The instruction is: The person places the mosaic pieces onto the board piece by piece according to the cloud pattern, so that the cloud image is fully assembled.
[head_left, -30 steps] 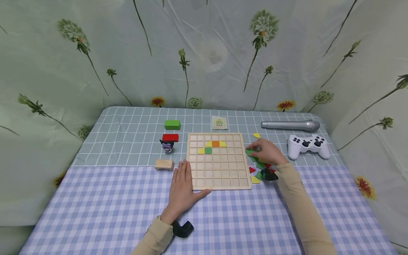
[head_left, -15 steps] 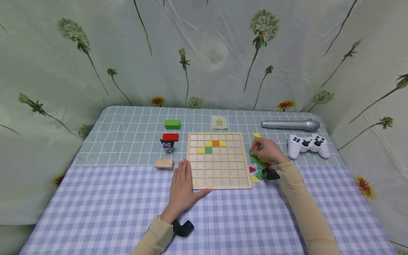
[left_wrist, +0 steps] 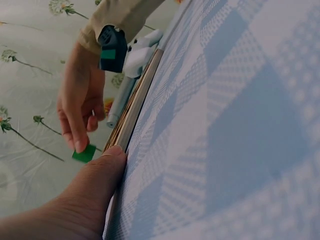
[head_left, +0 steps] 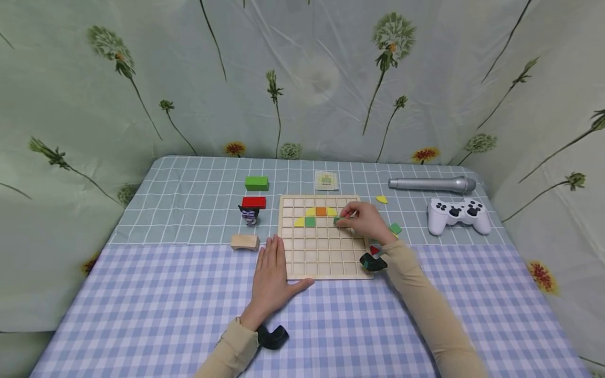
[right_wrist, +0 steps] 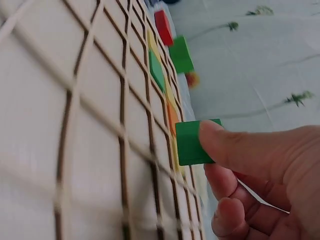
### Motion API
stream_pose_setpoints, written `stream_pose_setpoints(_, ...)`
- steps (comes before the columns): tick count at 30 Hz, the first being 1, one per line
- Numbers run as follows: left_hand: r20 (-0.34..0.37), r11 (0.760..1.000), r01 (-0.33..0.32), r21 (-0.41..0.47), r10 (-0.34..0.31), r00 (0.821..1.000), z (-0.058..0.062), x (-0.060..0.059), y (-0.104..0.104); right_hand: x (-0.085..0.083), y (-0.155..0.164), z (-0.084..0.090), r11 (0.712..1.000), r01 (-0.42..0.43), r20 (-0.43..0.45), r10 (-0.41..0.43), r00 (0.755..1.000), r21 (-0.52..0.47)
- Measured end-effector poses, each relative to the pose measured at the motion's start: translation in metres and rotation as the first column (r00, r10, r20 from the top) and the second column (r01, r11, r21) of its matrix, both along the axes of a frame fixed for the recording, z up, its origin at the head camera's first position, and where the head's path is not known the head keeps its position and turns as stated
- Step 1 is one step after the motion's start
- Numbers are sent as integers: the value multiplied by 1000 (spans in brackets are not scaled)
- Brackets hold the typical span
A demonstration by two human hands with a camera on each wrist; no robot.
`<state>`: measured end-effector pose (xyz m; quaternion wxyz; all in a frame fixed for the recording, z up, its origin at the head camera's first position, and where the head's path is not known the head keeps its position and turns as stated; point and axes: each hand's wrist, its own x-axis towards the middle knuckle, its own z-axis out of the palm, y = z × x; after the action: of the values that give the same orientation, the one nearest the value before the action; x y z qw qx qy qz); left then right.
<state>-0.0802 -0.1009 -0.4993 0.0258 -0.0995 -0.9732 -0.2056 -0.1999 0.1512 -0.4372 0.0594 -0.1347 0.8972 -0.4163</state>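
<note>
Currently my right hand [head_left: 366,221] pinches a green tile [right_wrist: 192,142] above the grid board [head_left: 324,262], left hand [head_left: 273,273] flat bracing its edge; a tilted tile could jam on the dividers.

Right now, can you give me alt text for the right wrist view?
The right hand pinches a green square tile just above the wooden grid board. Farther along the board lie a green tile and yellow and orange tiles, with a red block and green block beyond.
</note>
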Motion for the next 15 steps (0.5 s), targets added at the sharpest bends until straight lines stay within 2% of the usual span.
stream_pose_setpoints(4,7,1000,-9,-5,9,1000,1,0,1,-4,-19,-5,1000,-22,-9,22,1000,-3)
stream_pose_setpoints(7,6,1000,-13,-6,13,1000,1,0,1,-7,-28,-9,999,-24,-26,25,999,36)
stream_pose_setpoints(12,-1,1000,-15,-2,15,1000,0,0,1,-8,-40,-13,988,36,-46,-30,998,150)
stream_pose_setpoints(15,2,1000,-22,-11,22,1000,0,0,0,-7,-46,-12,974,69,-89,-51,995,216)
